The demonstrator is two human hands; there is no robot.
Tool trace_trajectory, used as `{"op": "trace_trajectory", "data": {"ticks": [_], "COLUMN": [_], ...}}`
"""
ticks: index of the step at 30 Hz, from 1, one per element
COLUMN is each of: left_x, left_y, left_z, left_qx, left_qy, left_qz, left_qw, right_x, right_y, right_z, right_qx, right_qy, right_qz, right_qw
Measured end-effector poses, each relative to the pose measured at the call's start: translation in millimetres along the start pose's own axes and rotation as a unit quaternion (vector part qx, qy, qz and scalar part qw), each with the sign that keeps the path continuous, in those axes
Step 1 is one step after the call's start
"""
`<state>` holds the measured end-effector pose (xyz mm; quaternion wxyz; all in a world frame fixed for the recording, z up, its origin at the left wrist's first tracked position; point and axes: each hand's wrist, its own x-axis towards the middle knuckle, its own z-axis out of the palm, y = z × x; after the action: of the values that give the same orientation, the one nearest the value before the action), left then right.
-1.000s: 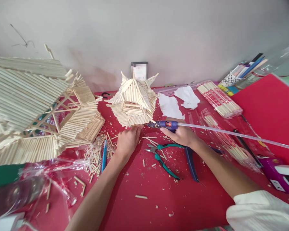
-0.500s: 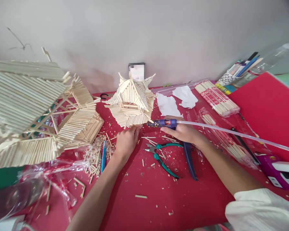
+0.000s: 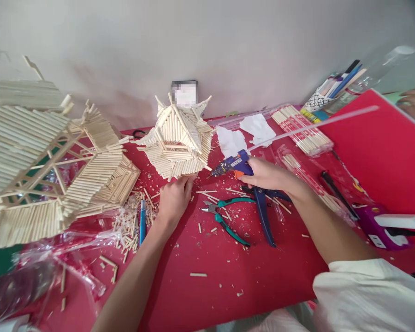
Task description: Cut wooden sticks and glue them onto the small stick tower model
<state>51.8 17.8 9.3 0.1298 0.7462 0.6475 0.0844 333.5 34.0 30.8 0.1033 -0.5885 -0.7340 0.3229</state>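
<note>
My left hand (image 3: 174,198) is closed at the front of a small pavilion model (image 3: 180,147) built of pale wooden sticks. Its fingertips reach beneath the lower roof edge, partly hidden, and appear to grip the model there. In my right hand (image 3: 263,173) is a blue hot glue gun (image 3: 238,162) with an orange trigger. A long clear glue stick (image 3: 318,125) juts from its back. The gun's nozzle points left and down, just right of the model's lower roof corner. Green-handled cutting pliers (image 3: 212,208) lie spread on the red tabletop below the hands.
A larger stick building (image 3: 24,143) fills the left side. Stick offcuts (image 3: 131,228) and a blue pen (image 3: 143,221) lie beside my left forearm. Dark blue-handled pliers (image 3: 264,216) rest under my right hand. Packed chopsticks (image 3: 300,129), white tissues (image 3: 231,140) and a pen cup (image 3: 320,99) stand rightward.
My right hand has drawn the glue gun slightly away from the model's roof edge and turned it, its rear end rising. My left hand stays at the model. The whole view has shifted a little.
</note>
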Motion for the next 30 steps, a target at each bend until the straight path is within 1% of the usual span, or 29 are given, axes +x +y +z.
{"op": "trace_trajectory", "data": {"ticks": [3,5,10,14,17,19,21,24,27,30], "left_x": [0,1,2,2,2,2,2,1,1,1], "left_y": [-1,-2,-2,-1,0,0,1,1,0,-1], "left_z": [1.8,2.9,4.0,3.5,2.5,1.6,0.8,0.3,1.0,2.2], "left_qx": [-0.004,-0.011,-0.033,-0.032,-0.028,-0.019,-0.012,-0.019,-0.030,-0.032], "left_qy": [0.005,0.009,0.016,0.019,0.022,0.017,0.010,0.004,0.005,0.009], "left_qz": [0.005,0.005,0.006,0.004,0.004,-0.001,-0.007,-0.005,-0.001,0.001], "left_qw": [1.000,1.000,0.999,0.999,0.999,1.000,1.000,1.000,1.000,0.999], "right_x": [-1,-2,-2,-1,-6,-13,-21,-32,-38,-40], "right_y": [3,2,-2,-3,-7,-15,-28,-51,-70,-78], "right_z": [4,8,19,25,22,17,13,15,26,39], "right_qx": [-0.064,-0.111,-0.200,-0.228,-0.222,-0.229,-0.239,-0.220,-0.197,-0.208], "right_qy": [0.054,0.077,0.087,0.100,0.117,0.120,0.105,0.043,-0.020,-0.048], "right_qz": [-0.022,-0.036,-0.027,-0.018,-0.014,-0.025,-0.059,-0.145,-0.221,-0.275], "right_qw": [0.996,0.990,0.976,0.968,0.968,0.966,0.963,0.964,0.955,0.938]}}
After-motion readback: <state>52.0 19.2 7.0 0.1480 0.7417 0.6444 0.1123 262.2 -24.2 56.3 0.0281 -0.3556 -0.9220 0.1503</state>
